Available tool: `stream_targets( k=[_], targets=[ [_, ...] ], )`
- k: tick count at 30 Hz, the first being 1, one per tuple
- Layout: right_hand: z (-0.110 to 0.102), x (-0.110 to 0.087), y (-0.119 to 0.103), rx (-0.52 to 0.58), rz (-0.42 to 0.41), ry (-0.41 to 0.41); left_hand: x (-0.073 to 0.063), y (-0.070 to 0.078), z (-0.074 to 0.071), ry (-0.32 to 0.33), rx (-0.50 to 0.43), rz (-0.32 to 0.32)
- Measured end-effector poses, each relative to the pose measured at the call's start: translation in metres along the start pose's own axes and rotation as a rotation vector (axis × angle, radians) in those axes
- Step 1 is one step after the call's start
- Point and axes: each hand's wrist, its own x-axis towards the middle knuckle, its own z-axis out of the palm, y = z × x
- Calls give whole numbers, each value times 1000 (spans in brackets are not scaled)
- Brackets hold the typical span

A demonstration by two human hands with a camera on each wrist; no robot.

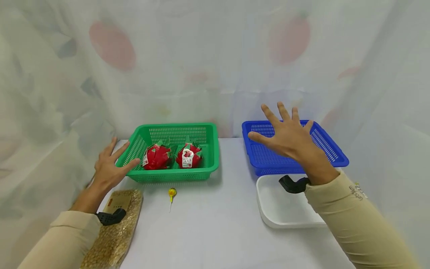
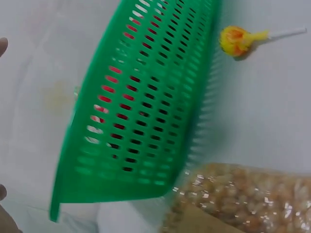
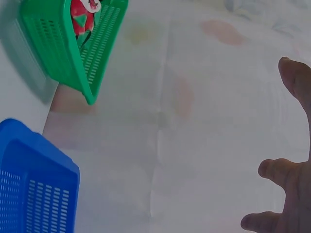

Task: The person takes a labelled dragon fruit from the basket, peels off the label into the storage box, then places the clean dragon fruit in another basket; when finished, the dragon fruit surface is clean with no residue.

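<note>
My left hand (image 1: 109, 168) hovers beside the left end of a green basket (image 1: 215, 149), fingers extended and holding nothing. Two red dragon fruits, one on the left (image 1: 157, 157) and one on the right (image 1: 189, 156), lie in that basket, each with a white label. Over the blue basket (image 1: 255, 164) my right hand (image 1: 290, 138) is raised with fingers spread wide, gripping nothing. A yellow-wrapped lollipop (image 1: 172, 193) lies on the table in front of the green basket; the left wrist view shows the lollipop (image 2: 236, 41) past the basket wall.
A clear bag of pale nuts or beans (image 1: 114, 235) lies under the left forearm. In front of the blue basket stands a white tray (image 1: 268, 216), partly hidden by the right arm. Patterned curtains (image 1: 201, 56) hang behind and at both sides of the white table (image 1: 201, 224).
</note>
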Motion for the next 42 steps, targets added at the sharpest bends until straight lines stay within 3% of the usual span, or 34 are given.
stream_targets(
  k=[10,22,30,42],
  targets=[
    [25,16,-21,65,-28,18,-8,-30,15,-34,-9,-60],
    [49,40,-48,131,-92,33,-3,-49,22,-101,-84,-88],
    [65,54,-70,292,-149,22,-7,-53,26,-142,-107,-129],
    [111,81,-101,439,-133,29,-9,-55,29,-114,-75,-119]
  ],
)
